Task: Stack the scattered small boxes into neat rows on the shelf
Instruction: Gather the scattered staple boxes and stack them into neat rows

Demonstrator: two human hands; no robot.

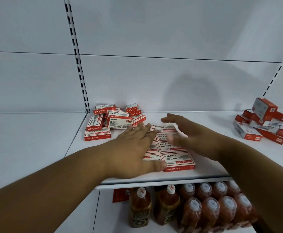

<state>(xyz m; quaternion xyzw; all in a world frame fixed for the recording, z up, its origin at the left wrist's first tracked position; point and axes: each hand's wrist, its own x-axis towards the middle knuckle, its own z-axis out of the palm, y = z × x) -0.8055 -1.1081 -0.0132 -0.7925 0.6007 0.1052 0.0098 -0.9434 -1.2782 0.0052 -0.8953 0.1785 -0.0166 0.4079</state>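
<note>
On the white shelf, near its front edge, a block of small red-and-white boxes is laid flat in two neat rows running away from the viewer. The left hand is spread flat over the left row, fingers straight and nothing held, its thumb lying against the front edge of the block. The right hand is held just above the right row, fingers extended and loose, holding nothing; motion blur keeps its contact with the boxes from being judged. A scattered pile of the same boxes is seen at the back left of the shelf, just beyond the left fingertips, so the left hand is plainly the nearer grip for it, with the reach running forward and slightly left. A second loose heap is left well apart at the far right, on the right hand's side. Bottles are stored below.
</note>
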